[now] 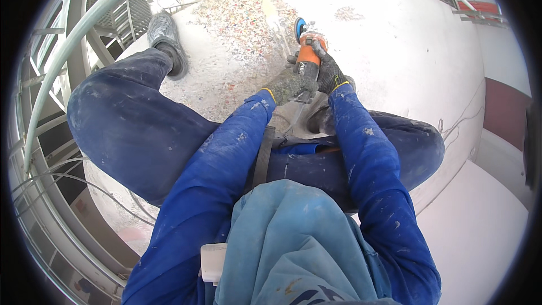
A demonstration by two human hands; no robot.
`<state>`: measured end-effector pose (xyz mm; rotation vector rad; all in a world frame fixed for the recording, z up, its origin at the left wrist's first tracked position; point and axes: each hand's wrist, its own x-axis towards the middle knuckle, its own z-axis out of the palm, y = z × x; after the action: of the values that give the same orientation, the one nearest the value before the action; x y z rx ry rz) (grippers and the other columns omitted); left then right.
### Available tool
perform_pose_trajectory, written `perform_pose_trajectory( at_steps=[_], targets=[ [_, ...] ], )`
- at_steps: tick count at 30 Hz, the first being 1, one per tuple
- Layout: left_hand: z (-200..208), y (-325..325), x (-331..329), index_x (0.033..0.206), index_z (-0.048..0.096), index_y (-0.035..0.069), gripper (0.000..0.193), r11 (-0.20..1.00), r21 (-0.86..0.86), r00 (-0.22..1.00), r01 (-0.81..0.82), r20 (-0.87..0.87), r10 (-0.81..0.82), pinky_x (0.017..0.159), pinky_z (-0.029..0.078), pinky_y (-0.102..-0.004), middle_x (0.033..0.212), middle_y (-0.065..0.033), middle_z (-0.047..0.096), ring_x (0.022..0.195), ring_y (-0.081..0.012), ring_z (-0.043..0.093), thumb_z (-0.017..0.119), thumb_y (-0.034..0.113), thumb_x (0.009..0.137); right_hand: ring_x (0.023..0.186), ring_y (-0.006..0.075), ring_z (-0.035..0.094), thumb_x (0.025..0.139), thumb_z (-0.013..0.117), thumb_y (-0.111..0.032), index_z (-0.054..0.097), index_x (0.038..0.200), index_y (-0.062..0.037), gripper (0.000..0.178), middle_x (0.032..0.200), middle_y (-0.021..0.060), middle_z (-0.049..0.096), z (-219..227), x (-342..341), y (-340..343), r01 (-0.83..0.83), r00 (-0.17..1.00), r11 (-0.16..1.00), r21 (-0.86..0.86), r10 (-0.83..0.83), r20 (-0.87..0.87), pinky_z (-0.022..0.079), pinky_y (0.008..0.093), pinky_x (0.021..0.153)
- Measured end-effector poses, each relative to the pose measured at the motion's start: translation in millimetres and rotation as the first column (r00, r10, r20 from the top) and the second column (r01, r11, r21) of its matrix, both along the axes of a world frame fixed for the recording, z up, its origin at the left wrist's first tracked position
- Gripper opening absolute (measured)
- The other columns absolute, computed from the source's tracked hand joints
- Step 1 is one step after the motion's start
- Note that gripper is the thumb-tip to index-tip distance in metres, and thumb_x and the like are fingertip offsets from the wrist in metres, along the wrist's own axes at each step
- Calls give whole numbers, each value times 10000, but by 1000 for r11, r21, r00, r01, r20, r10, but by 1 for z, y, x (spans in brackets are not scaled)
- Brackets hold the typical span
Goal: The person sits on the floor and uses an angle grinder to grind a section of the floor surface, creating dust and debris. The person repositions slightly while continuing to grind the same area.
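An orange and black angle grinder (309, 56) with a blue disc (299, 29) is held out ahead of me, its head pointing away. My left hand (291, 86), in a grey knit glove with a yellow cuff edge, wraps round the rear of its body. Farther forward, my right hand (329, 73), gloved the same way, grips the right side of the body near the head. The disc stands on edge at the tool's far left; I cannot tell whether it touches the surface. Beneath it lies a white, dusty curved surface (389, 39) with a multicoloured speckled patch (240, 28).
Metal railings and a bent pipe (62, 62) run along the left side. My dusty boot (164, 36) rests on the white surface at the upper left. A thin cable (460, 121) trails over the right edge. Red-topped structures (480, 7) stand beyond at the upper right.
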<state>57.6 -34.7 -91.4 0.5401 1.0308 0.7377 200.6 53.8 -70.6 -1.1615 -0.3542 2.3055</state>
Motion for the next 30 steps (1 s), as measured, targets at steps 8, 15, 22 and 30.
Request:
perform_pose_trajectory(
  at_steps=[8, 15, 22, 30],
  targets=[
    [-11, -16, 6, 933, 687, 19, 344, 987, -163, 847, 15, -522, -99, 557, 580, -363, 712, -102, 708, 592, -219, 702, 892, 176, 706, 746, 286, 704, 791, 897, -246, 635, 1207, -9, 546, 937, 142, 700, -52, -34, -17, -159, 772, 987, -37, 147, 618, 597, 432, 666],
    [-31, -21, 2, 828, 667, 29, 263, 972, -233, 875, -30, -475, -87, 476, 533, -392, 662, -126, 685, 529, -230, 669, 871, 158, 725, 783, 288, 723, 708, 935, -318, 702, 1118, 15, 577, 964, 156, 739, -74, -50, -29, -268, 622, 962, 52, 132, 772, 590, 441, 697],
    [-52, -2, -3, 995, 636, 17, 339, 969, -246, 862, 31, -485, -151, 466, 526, -397, 675, -143, 682, 529, -240, 666, 852, 162, 777, 761, 264, 725, 718, 921, -333, 716, 1067, 4, 526, 944, 150, 748, -105, -53, -11, -546, 549, 813, 200, 167, 819, 585, 436, 676],
    [-66, 1, -7, 1091, 613, 15, 434, 943, -313, 857, -115, -511, -65, 467, 519, -396, 737, -138, 699, 552, -235, 674, 861, 195, 783, 771, 251, 717, 737, 910, -364, 720, 1080, 9, 541, 937, 127, 743, -140, -53, -9, -794, 490, 403, 456, -21, 872, 591, 390, 696]
  ],
)
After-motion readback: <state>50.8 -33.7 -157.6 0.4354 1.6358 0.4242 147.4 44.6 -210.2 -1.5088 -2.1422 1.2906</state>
